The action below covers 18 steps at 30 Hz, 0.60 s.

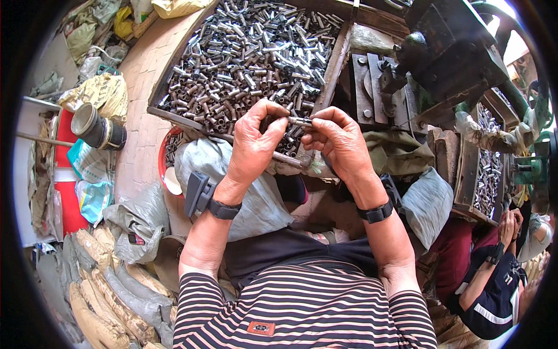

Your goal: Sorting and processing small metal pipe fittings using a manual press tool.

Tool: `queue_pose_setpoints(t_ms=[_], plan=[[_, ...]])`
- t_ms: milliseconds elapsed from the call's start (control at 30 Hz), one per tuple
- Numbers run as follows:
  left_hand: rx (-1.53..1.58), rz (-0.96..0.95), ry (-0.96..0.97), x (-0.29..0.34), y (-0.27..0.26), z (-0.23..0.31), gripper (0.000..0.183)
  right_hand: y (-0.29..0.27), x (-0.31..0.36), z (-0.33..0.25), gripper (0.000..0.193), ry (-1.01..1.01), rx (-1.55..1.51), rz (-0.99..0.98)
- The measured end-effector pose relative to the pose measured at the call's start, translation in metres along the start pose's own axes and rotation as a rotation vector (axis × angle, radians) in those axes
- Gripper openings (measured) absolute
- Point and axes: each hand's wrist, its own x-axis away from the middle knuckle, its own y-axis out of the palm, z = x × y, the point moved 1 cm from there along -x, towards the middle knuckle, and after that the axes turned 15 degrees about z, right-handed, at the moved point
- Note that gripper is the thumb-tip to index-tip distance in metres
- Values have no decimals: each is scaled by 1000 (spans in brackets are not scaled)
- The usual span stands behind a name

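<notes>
My left hand [254, 139] and my right hand [343, 142] meet over the near edge of a wooden tray [158, 93] heaped with short metal tubes [250, 64]. Between them they pinch one small metal tube [300, 121], held about level. The left thumb and forefinger grip its left end, and the right fingertips close on its right end. Some tubes in the heap look shiny, others dull brown. Both wrists wear black straps.
A machine with bolted steel plates [372, 93] stands right of the tray. Farther right, another tray of tubes [488, 168] sits near a co-worker [488, 291]. A red basin [163, 152] is under the tray's left corner. Stacked sacks [104, 302] fill the lower left.
</notes>
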Motion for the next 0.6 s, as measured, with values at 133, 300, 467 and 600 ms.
queue_pose_setpoints(t_ms=[133, 300, 467, 600], plan=[[-168, -66, 270, 5, -1, 9, 7, -13, 0, -2, 10, 145, -3, -67], [33, -292, -63, 12, -10, 11, 8, -25, 8, 0, 9, 198, 20, -143], [205, -551, -377, 30, -16, -1, 23, -25, 29, 1, 11, 247, 256, -244], [161, -422, -323, 54, -9, -14, 25, -24, 37, 8, 10, 107, 348, -194]])
